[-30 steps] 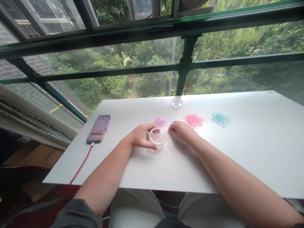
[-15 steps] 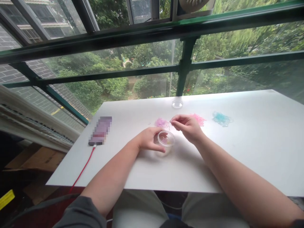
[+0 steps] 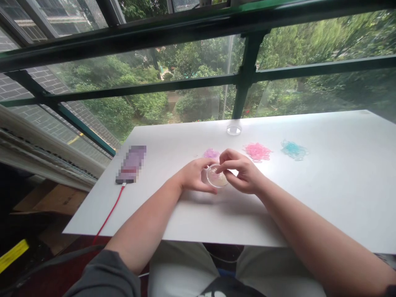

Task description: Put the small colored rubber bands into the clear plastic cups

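My left hand (image 3: 194,176) is wrapped round the side of a small clear plastic tub (image 3: 217,182), with thumb and fingers on opposite sides. A few small pale pieces show inside it. Over the tub's mouth, my right hand (image 3: 239,171) has its fingers bent and drawn together, the tips at or inside the rim. Whatever they pinch is hidden. Just behind the tub lies a pile of purple rubber bands (image 3: 210,153), partly covered by my hands. Farther right are a pink pile of bands (image 3: 258,152) and a teal pile of bands (image 3: 293,149).
A clear round lid (image 3: 234,130) lies near the back edge of the white table (image 3: 324,198). At the left is a blurred-out phone (image 3: 131,164) with a red cable (image 3: 109,212) running over the front edge. Green window bars (image 3: 192,84) stand behind.
My right hand has moved left and down, from beside the piles to the tub's mouth. The pink pile is now uncovered. My left hand still holds the tub, and the view has tilted slightly down.
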{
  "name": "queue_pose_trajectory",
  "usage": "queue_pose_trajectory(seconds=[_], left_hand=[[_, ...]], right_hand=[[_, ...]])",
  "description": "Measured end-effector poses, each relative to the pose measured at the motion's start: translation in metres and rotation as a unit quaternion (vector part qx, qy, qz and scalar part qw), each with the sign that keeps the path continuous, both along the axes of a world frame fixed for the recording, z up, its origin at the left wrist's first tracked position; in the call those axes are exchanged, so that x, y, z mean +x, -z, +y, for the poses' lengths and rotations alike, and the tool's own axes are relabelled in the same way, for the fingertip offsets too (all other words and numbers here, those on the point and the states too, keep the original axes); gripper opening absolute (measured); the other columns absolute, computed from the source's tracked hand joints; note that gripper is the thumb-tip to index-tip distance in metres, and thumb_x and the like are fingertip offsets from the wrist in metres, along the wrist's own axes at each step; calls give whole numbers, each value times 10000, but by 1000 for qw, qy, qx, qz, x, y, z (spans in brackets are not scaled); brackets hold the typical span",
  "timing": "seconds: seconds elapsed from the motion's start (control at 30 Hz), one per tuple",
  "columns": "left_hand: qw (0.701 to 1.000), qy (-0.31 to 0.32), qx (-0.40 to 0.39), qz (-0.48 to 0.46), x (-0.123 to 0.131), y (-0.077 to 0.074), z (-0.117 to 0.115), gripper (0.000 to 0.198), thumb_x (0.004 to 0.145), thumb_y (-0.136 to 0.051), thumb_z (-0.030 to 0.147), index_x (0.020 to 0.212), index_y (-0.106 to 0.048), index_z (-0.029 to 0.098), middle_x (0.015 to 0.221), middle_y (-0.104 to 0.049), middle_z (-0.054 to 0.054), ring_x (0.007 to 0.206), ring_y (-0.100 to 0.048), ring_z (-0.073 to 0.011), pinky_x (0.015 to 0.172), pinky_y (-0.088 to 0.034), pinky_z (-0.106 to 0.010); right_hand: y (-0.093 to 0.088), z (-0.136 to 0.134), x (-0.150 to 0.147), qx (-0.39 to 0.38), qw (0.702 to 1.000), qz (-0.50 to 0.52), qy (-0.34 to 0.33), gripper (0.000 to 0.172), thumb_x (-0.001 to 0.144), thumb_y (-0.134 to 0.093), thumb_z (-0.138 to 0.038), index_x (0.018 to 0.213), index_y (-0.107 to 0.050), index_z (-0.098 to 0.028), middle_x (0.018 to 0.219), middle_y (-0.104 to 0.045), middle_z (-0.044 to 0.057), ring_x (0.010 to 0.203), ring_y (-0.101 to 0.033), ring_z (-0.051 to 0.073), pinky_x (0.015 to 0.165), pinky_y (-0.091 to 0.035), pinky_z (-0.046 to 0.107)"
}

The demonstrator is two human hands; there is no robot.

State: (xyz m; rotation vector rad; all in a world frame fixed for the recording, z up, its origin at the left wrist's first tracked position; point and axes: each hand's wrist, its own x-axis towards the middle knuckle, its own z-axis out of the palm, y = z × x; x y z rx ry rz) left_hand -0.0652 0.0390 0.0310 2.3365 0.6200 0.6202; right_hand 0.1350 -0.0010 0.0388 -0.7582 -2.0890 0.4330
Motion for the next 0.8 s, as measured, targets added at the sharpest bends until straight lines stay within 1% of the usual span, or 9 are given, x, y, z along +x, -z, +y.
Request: queue_pose_trajectory(seconds=[0.1,0.17,0.27,0.37,0.43,0.53,0.57,0.63,0.8], left_hand=[[999,-29,36,-24,1,1,1,713,523,-775,466,1129,-529,181,1093,-598,-91,987,-562,-246,874,-436,-349],[996,-60,60,-35,1,1,1,730,538,-764,483,1153,-506,188,1133,-576,-97,1040,-537,-253,892,-435,-358],[989,-114,85,-41,1,1,0,718,554,-743,521,1141,-492,192,1132,-566,-99,1054,-526,-253,892,-444,-374],[983,-147,102,-45,2,1,-1,680,572,-728,527,1113,-491,190,1113,-569,-98,1031,-534,-247,897,-444,-388],[981,-155,108,-46,3,2,-2,662,577,-724,524,1099,-493,189,1103,-573,-96,1019,-538,-243,899,-443,-391],[982,-153,100,-40,3,2,-2,658,570,-732,515,1092,-496,192,1101,-576,-93,1026,-536,-243,906,-441,-390],[983,-150,95,-38,4,2,-2,653,572,-733,506,1095,-496,194,1105,-576,-92,1034,-534,-245,909,-440,-391],[985,-144,86,-35,3,2,-2,645,580,-734,488,1103,-495,196,1115,-574,-92,1046,-531,-247,916,-438,-392],[985,-149,75,-41,3,2,-3,651,581,-737,493,1112,-498,203,1138,-566,-95,1052,-533,-248,924,-434,-397]], right_hand=[[-3,-2,2,32,998,13,44,287,682,-451,-18,797,-649,-191,845,-527,55,743,-531,151,659,-444,290],[-5,-5,3,50,996,3,67,280,687,-448,-21,805,-638,-189,828,-552,51,709,-535,142,635,-436,271],[-8,-11,-1,47,992,-75,87,254,727,-465,-71,879,-627,-194,894,-614,51,676,-557,133,595,-417,251],[-11,-17,-7,17,974,-182,136,252,776,-476,-160,987,-607,-203,1009,-642,54,701,-588,155,609,-407,267],[-13,-20,-11,-7,961,-238,142,255,782,-469,-178,1002,-595,-201,964,-657,50,682,-593,166,593,-390,270],[-15,-23,-13,-26,949,-294,108,219,775,-450,-161,938,-590,-205,795,-649,23,613,-575,161,549,-351,263],[-15,-23,-13,-25,948,-301,101,210,775,-447,-160,924,-587,-207,772,-642,18,601,-569,159,541,-342,261],[-15,-24,-13,-17,949,-300,99,215,778,-447,-168,938,-584,-209,806,-643,23,604,-571,157,540,-341,260],[-10,-21,-11,12,959,-256,118,296,768,-476,-173,1045,-574,-210,1057,-634,62,661,-602,161,574,-402,269]])
